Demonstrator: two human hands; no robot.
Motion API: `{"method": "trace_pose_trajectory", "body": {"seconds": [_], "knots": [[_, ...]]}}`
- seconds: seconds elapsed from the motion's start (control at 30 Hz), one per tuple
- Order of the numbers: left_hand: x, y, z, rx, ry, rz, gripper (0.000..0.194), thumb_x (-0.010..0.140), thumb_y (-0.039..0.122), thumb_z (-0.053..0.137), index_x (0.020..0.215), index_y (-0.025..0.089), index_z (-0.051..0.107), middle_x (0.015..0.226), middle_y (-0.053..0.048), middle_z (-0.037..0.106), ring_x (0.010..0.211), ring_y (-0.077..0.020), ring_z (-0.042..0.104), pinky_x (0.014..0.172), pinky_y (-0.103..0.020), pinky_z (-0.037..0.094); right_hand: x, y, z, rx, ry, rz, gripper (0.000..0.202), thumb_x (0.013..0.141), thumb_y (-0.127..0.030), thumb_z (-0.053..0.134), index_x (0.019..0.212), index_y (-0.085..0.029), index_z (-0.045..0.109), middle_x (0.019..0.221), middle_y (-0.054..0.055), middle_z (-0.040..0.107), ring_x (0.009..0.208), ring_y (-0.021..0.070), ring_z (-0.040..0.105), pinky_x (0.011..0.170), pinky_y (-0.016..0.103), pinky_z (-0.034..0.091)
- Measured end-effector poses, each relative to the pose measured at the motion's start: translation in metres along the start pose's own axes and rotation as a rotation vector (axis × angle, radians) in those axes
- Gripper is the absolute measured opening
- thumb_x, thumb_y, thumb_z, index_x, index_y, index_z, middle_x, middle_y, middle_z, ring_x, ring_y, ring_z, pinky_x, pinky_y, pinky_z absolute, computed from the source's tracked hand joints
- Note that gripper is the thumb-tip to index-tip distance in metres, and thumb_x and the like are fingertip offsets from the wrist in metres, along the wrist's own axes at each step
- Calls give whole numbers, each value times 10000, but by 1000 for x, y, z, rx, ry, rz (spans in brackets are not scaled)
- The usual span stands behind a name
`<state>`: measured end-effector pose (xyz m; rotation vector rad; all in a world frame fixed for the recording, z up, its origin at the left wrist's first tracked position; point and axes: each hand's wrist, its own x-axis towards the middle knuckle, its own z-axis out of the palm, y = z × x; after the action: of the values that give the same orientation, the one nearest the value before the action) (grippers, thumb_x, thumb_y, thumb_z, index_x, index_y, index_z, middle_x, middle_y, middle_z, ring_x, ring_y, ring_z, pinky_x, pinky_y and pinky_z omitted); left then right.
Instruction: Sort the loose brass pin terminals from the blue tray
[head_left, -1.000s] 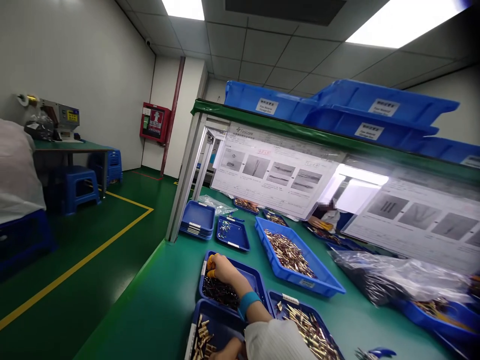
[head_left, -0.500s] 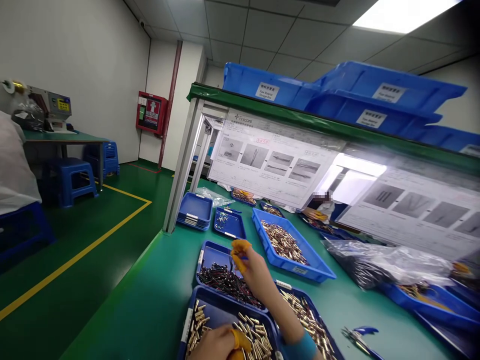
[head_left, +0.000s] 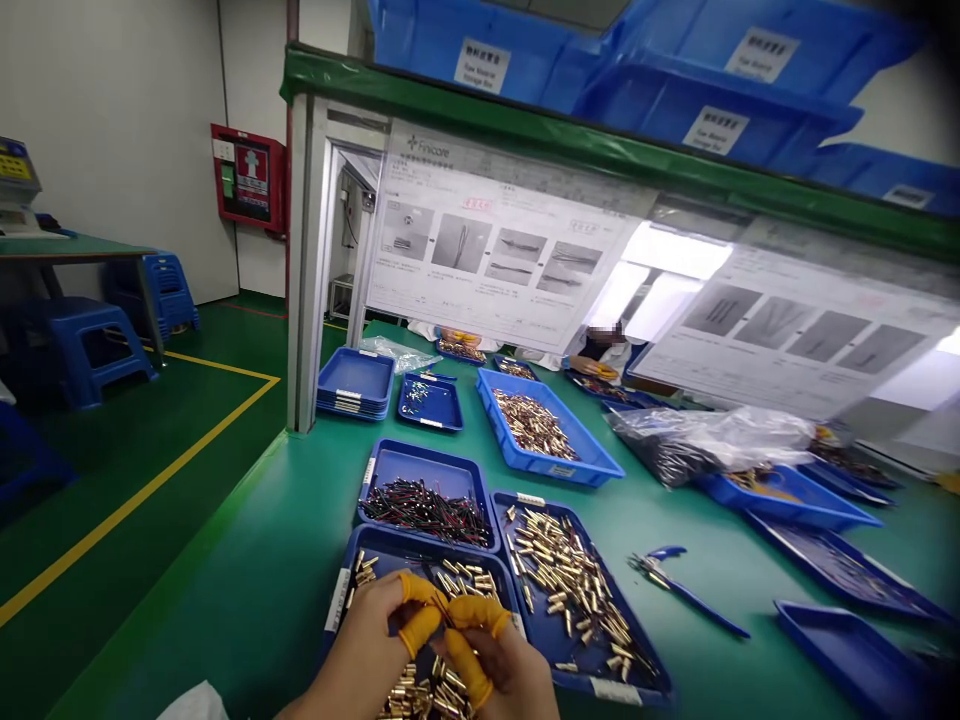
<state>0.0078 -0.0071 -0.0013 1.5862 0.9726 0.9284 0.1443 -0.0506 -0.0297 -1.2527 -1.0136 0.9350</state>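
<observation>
My left hand (head_left: 379, 630) and my right hand (head_left: 499, 650), both with yellow finger cots, meet above the near blue tray (head_left: 341, 590) of gold-coloured metal tubes (head_left: 427, 692). A thin dark wire (head_left: 441, 604) shows between the fingertips, pinched by my right hand. My left fingers are closed too, touching or nearly touching the right ones; what they hold is hidden. Just behind lies a tray (head_left: 431, 458) with a heap of black and red wires (head_left: 427, 512). Beside my right hand, another tray (head_left: 517, 499) holds more gold-coloured pieces (head_left: 566, 565).
Blue-handled pliers (head_left: 690, 590) lie on the green table (head_left: 277, 560) at right. Farther back are a larger blue bin (head_left: 600, 470), a small tray (head_left: 450, 412), stacked trays (head_left: 352, 375) and a plastic bag (head_left: 720, 435). A shelf post (head_left: 302, 270) rises at left. Co-workers' hands (head_left: 600, 370) show beyond.
My right hand has come back from over the wire tray to my left hand, and a thin wire shows in it. My left hand has lifted from the gold-coloured pieces. The view has tilted down.
</observation>
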Motion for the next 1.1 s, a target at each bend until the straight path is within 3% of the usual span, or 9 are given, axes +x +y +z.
{"method": "trace_pose_trajectory", "body": {"seconds": [0.2,0.3,0.4,0.53,0.73,0.9,1.1], "knots": [[-1,4,1,158,-11,7,143,705,145,487,677,164,626,705,-38,586,654,-174,520,579,-246,391,0,-4,-10,-227,-148,53,355,643,-500,700,776,-182,613,729,74,712,636,216,683,593,261,545],[-2,4,1,162,9,33,131,683,138,493,587,165,578,615,-3,518,597,-150,473,537,-229,348,-3,-7,-9,-306,-168,21,336,746,-537,569,728,-201,568,592,43,684,529,186,650,540,251,514],[0,-1,2,40,-11,7,103,662,162,517,565,165,554,568,20,473,548,-131,434,504,-223,326,-5,-14,-5,-300,-242,17,320,808,-516,499,697,-216,505,470,6,635,432,153,599,489,229,490],[4,-9,2,-216,-50,-104,87,670,223,554,689,151,599,614,4,540,563,-140,489,539,-245,393,-4,-24,-3,-203,-307,-14,415,809,-586,451,712,-194,548,556,35,659,518,155,621,551,241,498],[4,-11,0,-266,19,-143,163,656,196,627,817,176,617,757,-14,624,734,-181,576,697,-287,454,2,-23,-8,-114,-204,122,415,625,-565,686,745,-170,643,543,23,669,500,177,629,529,268,507],[1,-6,-1,-201,12,-113,127,671,155,599,791,184,632,794,-19,637,765,-193,583,724,-299,456,1,-22,-14,-200,-186,54,385,695,-546,625,681,-162,647,549,10,612,453,146,567,463,247,467],[2,-5,-1,-109,-2,-53,111,684,149,600,773,191,650,791,-14,639,744,-188,563,695,-279,444,-1,-28,-15,-432,-174,-120,252,798,-382,539,663,-174,585,530,-24,507,461,113,417,433,211,345]]}}
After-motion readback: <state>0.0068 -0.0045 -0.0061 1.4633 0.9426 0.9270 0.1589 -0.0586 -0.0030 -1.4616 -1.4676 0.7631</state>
